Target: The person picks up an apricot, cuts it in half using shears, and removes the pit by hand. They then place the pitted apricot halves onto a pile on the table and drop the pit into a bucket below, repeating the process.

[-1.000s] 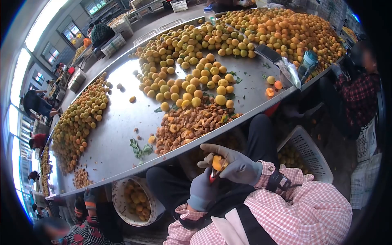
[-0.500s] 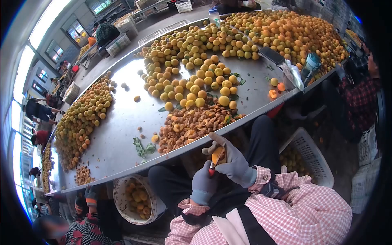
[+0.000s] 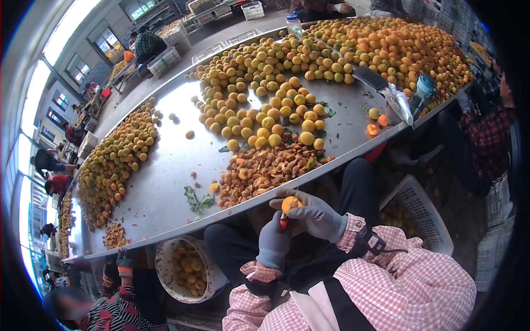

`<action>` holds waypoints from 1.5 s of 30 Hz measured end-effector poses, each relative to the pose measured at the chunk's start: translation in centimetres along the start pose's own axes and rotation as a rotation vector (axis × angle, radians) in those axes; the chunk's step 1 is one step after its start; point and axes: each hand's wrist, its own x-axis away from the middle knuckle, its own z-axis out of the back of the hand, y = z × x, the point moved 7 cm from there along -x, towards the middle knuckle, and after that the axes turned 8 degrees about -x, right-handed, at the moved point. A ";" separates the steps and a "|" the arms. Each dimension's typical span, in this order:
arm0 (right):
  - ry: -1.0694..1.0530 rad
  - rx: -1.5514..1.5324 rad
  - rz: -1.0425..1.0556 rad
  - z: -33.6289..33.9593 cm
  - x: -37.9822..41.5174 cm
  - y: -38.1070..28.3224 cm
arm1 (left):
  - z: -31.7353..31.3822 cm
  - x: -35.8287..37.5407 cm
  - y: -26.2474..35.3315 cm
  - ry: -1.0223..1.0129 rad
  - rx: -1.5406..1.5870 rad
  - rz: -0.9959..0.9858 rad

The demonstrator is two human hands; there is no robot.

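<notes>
In my gloved right hand (image 3: 319, 217) I hold an orange apricot (image 3: 291, 204), fingers and thumb closed around it. My gloved left hand (image 3: 274, 241) grips a small knife (image 3: 284, 222) with a red handle, right under the fruit. The blade is hard to make out and seems to be against the apricot. Both hands are above my lap, just in front of the metal table (image 3: 165, 190). Beyond them, at the table edge, lies a heap of brown apricot pits and scraps (image 3: 265, 174). Whole apricots (image 3: 270, 118) spread behind that heap.
A white bucket (image 3: 163, 276) of apricots stands by my left knee, a white crate (image 3: 436, 226) to my right. Green leaves (image 3: 197, 201), a dark phone-like slab (image 3: 370, 78) and a bottle (image 3: 424, 91) lie on the table. Co-workers sit on both sides.
The apricot has turned in my right hand and now shows a rounder orange face. Both hands have shifted slightly, still together. The whole view has moved a little.
</notes>
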 end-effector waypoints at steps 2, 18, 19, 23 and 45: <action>-0.003 -0.024 -0.061 0.1 0.2 0.7 | 0.2 0.1 0.4 -0.019 -0.099 0.036; -0.032 0.223 0.007 -0.3 0.3 -0.6 | 1.0 -0.1 0.0 0.008 -0.159 -0.099; -0.020 0.284 0.018 0.2 0.2 -0.6 | 0.8 0.0 -0.4 -0.011 -0.161 -0.058; 0.140 0.383 0.107 2.7 0.1 -1.5 | 0.9 0.4 0.5 -0.015 -0.067 -0.161; 0.290 0.550 0.349 5.7 -0.7 2.0 | -1.0 -0.3 1.3 0.169 0.715 0.137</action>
